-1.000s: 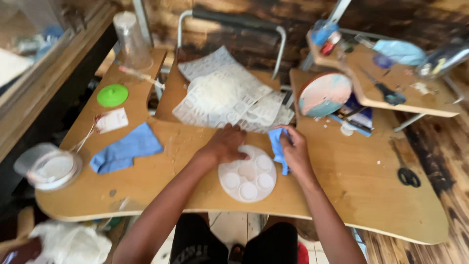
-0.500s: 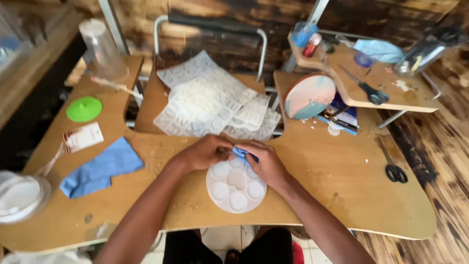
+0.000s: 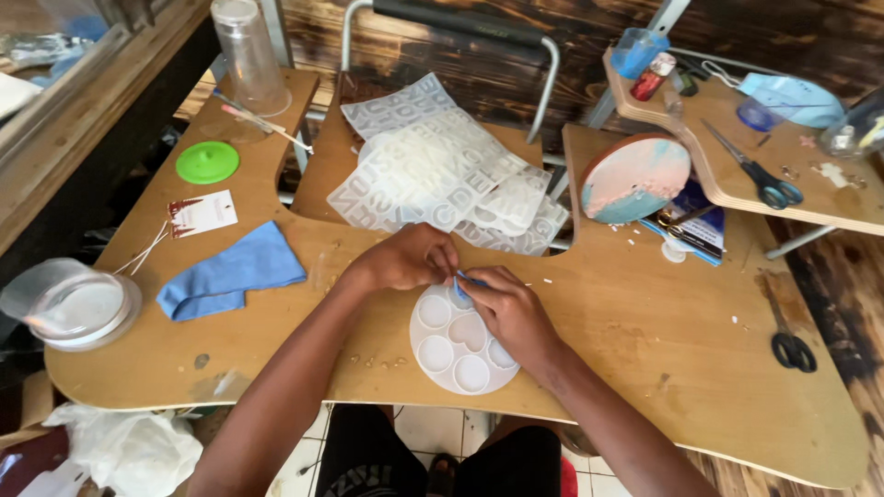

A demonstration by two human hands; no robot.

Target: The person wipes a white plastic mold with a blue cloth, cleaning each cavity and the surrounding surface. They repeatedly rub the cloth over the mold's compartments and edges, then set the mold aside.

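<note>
White and round, the plastic mould tray with shallow wells [image 3: 463, 339] lies at the near edge of the wooden table [image 3: 645, 304]. My left hand [image 3: 410, 258] and right hand [image 3: 511, 313] are pinched together on a small blue scrap [image 3: 460, 281] over its far rim. A second ago I see the hands apart, so the wiping has closed in on one well, the folded blue cloth [image 3: 230, 281] idle at left.

Blue cloth [image 3: 230, 281], green lid [image 3: 207, 162], scissors [image 3: 792, 350].

You have two scissors [image 3: 761, 181] [image 3: 790, 342], one round white mould [image 3: 457, 347], one blue cloth [image 3: 230, 281], one green lid [image 3: 207, 162], one clear tall cup [image 3: 247, 57].
</note>
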